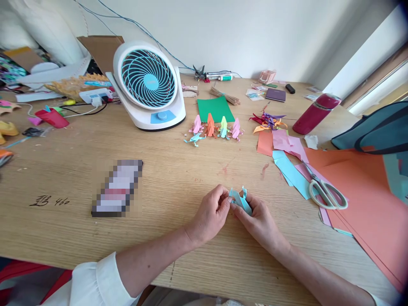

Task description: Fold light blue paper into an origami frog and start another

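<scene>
Close to the table's front edge, my right hand (263,221) holds a light blue folded-paper origami frog (241,204) between thumb and fingers. Small folded limbs stick up from its far end. My left hand (211,212) is closed in a pinch at the frog's left side, thumb and forefinger pressed on a folded bit of it. Its other fingers are curled, and part of the paper is hidden behind both hands. Farther back stand several finished paper frogs, among them an orange one (210,125), with a light blue one (195,138) lying in front.
A white fan (149,80) stands at the back left, and a blurred phone (117,187) lies nearer. Scissors (328,193) rest on orange paper sheets (366,182) at right, beside blue strips (291,172). A red bottle (317,112) and green paper (215,109) are farther back.
</scene>
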`<control>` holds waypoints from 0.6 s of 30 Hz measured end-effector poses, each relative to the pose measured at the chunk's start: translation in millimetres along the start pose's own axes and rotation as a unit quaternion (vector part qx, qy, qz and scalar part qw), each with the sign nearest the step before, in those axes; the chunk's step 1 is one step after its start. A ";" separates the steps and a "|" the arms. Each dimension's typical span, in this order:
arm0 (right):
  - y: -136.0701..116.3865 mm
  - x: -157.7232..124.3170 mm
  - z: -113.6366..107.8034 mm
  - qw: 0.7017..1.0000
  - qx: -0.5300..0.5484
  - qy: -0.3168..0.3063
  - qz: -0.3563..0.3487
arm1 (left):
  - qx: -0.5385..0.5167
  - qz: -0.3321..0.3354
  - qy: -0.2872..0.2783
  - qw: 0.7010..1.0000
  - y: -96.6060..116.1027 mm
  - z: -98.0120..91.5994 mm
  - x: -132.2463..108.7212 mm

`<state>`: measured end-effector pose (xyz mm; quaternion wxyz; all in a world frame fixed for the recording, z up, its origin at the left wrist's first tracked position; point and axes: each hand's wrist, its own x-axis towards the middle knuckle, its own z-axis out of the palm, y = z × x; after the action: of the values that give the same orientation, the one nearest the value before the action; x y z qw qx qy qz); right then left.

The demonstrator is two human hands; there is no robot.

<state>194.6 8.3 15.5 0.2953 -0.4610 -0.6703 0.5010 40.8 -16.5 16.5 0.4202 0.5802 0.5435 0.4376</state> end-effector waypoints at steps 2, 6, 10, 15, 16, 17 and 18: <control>-2.0 0.5 -1.1 1.000 0.012 -0.002 0.004 | -0.027 -0.005 -0.009 1.000 0.5 -1.0 0.7; -7.1 1.0 -3.5 1.000 0.024 -0.007 0.019 | -0.065 -0.010 -0.016 0.998 1.3 -3.4 1.5; -8.5 1.3 -6.1 0.997 0.043 -0.022 0.054 | -0.065 0.002 -0.018 0.998 1.9 -5.0 0.6; -4.1 1.9 -6.1 0.998 0.044 -0.021 0.050 | -0.055 -0.001 -0.017 0.998 2.1 -5.2 -0.8; -4.0 1.7 -5.6 0.998 0.041 -0.018 0.040 | -0.054 -0.006 -0.017 0.998 2.2 -4.8 -1.0; -4.5 1.4 -5.0 0.999 0.036 -0.016 0.029 | -0.054 -0.012 -0.016 0.998 2.5 -4.1 -1.2; -5.5 1.0 -4.3 0.999 0.031 -0.014 0.017 | -0.059 -0.020 -0.016 0.998 2.7 -3.3 -1.4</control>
<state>196.2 10.6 22.1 0.2911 -0.4562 -0.6505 0.5329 38.3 -18.0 19.8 0.4712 0.5504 0.5217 0.4504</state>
